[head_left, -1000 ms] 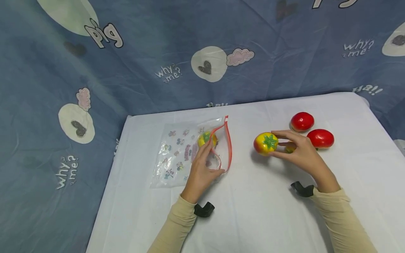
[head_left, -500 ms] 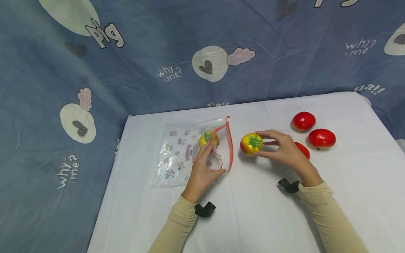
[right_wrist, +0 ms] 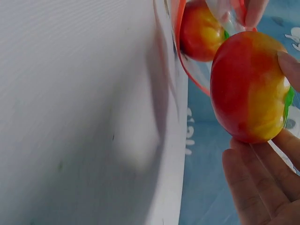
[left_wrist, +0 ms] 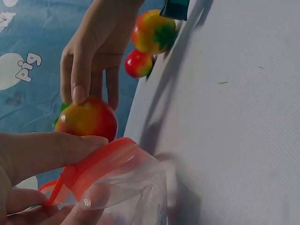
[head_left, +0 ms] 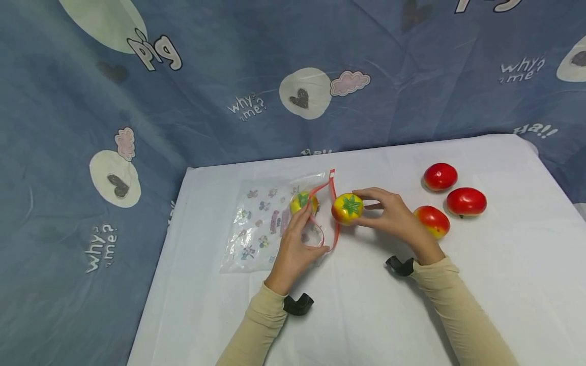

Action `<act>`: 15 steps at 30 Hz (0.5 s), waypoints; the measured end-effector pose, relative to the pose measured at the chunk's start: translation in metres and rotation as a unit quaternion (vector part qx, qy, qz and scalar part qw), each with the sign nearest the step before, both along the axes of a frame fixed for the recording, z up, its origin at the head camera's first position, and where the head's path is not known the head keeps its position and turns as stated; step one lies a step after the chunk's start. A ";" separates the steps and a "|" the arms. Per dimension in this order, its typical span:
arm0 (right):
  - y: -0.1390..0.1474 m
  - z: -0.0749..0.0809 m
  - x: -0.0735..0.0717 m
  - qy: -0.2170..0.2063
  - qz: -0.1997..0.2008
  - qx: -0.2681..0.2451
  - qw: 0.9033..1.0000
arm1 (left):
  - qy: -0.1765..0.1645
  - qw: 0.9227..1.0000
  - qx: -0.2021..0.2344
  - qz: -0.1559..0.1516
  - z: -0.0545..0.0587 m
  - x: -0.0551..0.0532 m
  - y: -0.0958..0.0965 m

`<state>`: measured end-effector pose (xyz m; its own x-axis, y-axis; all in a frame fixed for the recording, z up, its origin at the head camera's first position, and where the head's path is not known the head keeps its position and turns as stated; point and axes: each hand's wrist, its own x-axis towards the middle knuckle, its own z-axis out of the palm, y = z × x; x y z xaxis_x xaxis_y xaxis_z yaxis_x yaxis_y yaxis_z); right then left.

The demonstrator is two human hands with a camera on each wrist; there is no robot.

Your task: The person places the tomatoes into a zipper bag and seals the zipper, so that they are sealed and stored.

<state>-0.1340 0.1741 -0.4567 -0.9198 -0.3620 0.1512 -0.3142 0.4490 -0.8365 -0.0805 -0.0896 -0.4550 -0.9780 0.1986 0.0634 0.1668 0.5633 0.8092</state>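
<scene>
My left hand (head_left: 293, 256) holds the mouth of a clear zip bag (head_left: 249, 251), its thumb at the red-edged rim in the left wrist view. The bag lies on the white table with small printed figures on it. Inside shows one red-and-yellow toy tomato (right_wrist: 201, 35), seen through the plastic in the head view. My right hand (head_left: 389, 216) grips a second toy tomato (head_left: 348, 208) between thumb and fingers, its green leafy top facing up. In the head view this tomato overlaps the bag's red rim; in the left wrist view it shows right beside the opening.
Three more toy tomatoes sit on the right of the table: a red one (head_left: 440, 177) at the back, another (head_left: 466, 202) in front of it, and a red-and-yellow one (head_left: 432, 221) near my right wrist. A blue printed cloth (head_left: 220, 61) hangs behind the white table (head_left: 380, 310).
My right hand has carried its toy tomato leftward, from near the other tomatoes to the bag's mouth, uncovering the red-and-yellow one behind. The left hand stays at the bag.
</scene>
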 end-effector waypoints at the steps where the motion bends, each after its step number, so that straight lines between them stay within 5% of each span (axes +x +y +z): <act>1: -0.002 0.000 -0.001 0.001 0.001 0.000 1.000 | -0.002 1.000 -0.001 0.000 0.000 0.000 0.000; 15: -0.025 -0.004 -0.006 0.014 0.023 0.003 1.000 | 0.019 0.999 0.004 -0.026 -0.002 0.001 0.000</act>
